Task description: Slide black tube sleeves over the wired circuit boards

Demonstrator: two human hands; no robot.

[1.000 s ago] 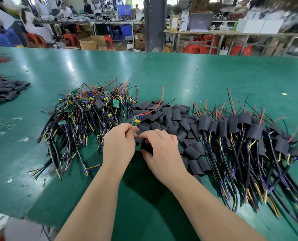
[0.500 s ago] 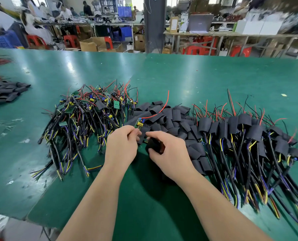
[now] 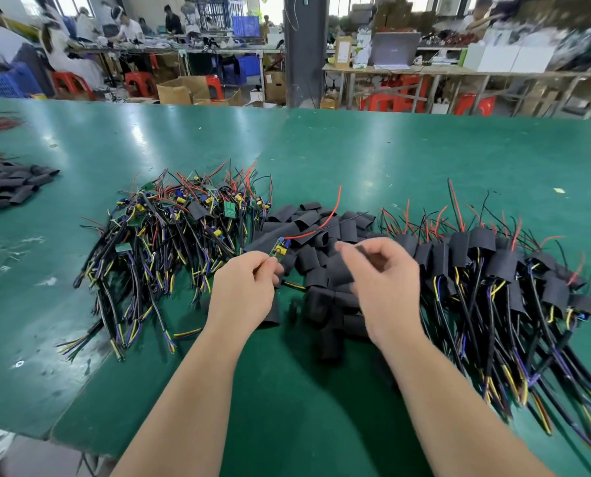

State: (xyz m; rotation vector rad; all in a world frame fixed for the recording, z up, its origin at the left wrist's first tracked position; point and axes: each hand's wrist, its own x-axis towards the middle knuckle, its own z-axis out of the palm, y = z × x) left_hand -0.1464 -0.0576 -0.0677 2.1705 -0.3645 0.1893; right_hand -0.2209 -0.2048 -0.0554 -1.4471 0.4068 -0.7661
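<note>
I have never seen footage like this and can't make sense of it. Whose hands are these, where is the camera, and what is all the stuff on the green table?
There is no machine here. A person works with bare hands, and the picture comes from a camera worn on their head, looking forward and down. On the green table lie three heaps. On the left are bare wired circuit boards, in the middle are loose black tube sleeves, and on the right are sleeved boards. The left hand pinches one small circuit board. The right hand is blurred. It seems to hold a sleeve, but I cannot be sure.
</note>
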